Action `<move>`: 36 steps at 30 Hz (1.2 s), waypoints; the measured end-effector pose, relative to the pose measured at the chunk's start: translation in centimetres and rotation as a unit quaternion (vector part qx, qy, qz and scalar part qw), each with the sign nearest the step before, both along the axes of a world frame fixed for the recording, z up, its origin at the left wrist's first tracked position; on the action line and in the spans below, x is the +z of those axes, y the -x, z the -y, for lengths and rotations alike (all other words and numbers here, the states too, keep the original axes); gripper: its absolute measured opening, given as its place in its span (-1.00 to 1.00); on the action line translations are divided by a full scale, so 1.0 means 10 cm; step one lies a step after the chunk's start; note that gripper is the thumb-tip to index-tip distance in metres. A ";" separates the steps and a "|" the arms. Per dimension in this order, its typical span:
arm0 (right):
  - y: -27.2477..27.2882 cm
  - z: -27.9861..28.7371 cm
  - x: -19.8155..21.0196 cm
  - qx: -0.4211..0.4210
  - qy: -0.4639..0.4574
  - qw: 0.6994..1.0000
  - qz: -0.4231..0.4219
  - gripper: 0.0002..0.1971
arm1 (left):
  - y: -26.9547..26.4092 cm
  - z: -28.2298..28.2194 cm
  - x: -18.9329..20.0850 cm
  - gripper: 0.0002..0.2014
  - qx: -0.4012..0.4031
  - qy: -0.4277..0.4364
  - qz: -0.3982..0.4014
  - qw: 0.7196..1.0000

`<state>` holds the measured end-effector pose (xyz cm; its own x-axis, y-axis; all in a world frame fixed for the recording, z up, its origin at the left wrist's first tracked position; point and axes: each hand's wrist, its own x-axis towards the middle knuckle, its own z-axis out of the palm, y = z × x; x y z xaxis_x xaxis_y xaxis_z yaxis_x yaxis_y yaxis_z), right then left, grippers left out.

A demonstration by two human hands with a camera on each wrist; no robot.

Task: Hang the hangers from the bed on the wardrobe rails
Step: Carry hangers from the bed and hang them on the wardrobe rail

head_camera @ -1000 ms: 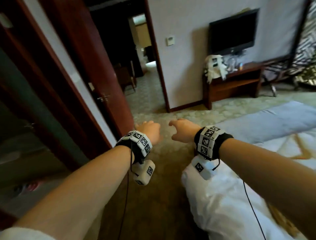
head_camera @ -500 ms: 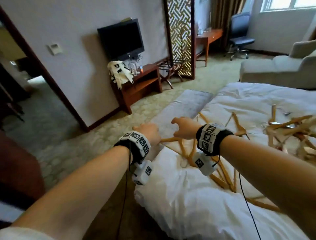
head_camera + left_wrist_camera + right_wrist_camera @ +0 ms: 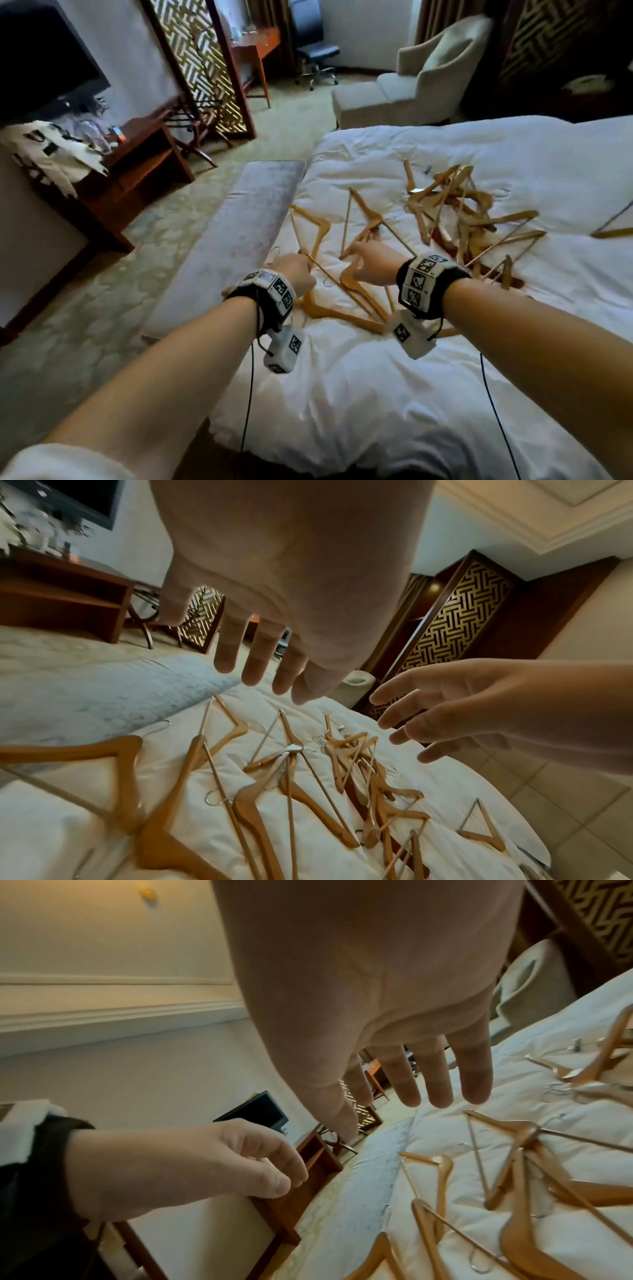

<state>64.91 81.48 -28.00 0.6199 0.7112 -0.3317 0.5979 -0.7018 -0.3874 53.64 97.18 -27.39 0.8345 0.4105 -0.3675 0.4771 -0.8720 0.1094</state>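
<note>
A hotel bedroom fills the head view: patterned carpet (image 3: 102, 274) across the left, a dark wooden TV stand (image 3: 137, 161) at the upper left with a crumpled white cloth (image 3: 51, 150) on its end, a lattice screen (image 3: 205, 65) behind it, an office chair (image 3: 313, 44) at the top centre and a pale armchair (image 3: 421, 78) at the upper right. The bed (image 3: 513, 154), under a white duvet, takes up the right and lower part of the frame, with a grey padded bench (image 3: 236, 233) along its left edge.

The wooden hangers (image 3: 455, 212) lie on the duvet. A tangled heap sits right of centre, a few loose ones are spread out in the middle of the frame, and one lies apart near the right edge.

Both arms reach in from the bottom of the frame, each wrist wearing a band of black-and-white markers. The left hand (image 3: 294, 272) hangs over the bed's left edge, above the nearest loose hangers; the left wrist view shows its fingers (image 3: 255, 664) straight and slightly spread, holding nothing. The right hand (image 3: 373, 262) is just to its right, over the loose hangers in the middle; the right wrist view shows its fingers (image 3: 438, 1080) extended and apart, also empty. In the head view the two hands are near each other but not touching, and neither is plainly in contact with a hanger.
</note>
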 end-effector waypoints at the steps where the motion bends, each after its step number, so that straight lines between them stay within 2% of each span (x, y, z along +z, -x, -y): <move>1: -0.12 0.05 -0.07 -0.009 0.006 1.000 -0.009 -0.43 | -0.15 0.02 -0.08 -0.80 -0.007 0.005 -0.005 1.000; 8: -0.82 0.08 -0.47 -0.044 0.030 0.997 -0.048 -0.41 | -0.88 -0.04 -0.48 -0.67 -0.022 0.019 -0.039 0.999; 15: -1.40 -0.28 -1.01 -0.012 0.054 0.993 -0.105 -0.47 | -1.32 -0.49 -0.95 -0.73 0.050 0.057 -0.055 0.996; 22: -1.44 -0.69 -1.94 0.027 0.118 0.977 -0.177 -0.46 | -1.27 -0.79 -1.67 -0.84 0.165 0.146 -0.060 0.974; 28: -1.37 -0.95 -2.70 0.033 0.165 0.961 -0.218 -0.43 | -1.09 -1.00 -2.34 -0.68 0.238 0.205 -0.084 0.946; 34: -1.21 -1.14 -3.32 0.030 0.185 0.950 -0.252 -0.41 | -0.90 -1.10 -2.88 -0.69 0.283 0.223 -0.088 0.929; 36: -1.16 -1.17 -3.49 0.030 0.188 0.951 -0.243 -0.45 | -0.83 -1.11 -3.01 -0.69 0.288 0.228 -0.092 0.926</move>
<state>76.50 93.13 -62.91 0.2905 0.5148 -0.8066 0.4558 -0.8156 -0.3564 61.94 108.26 -57.52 0.4318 0.5354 -0.7259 0.8955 -0.3503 0.2744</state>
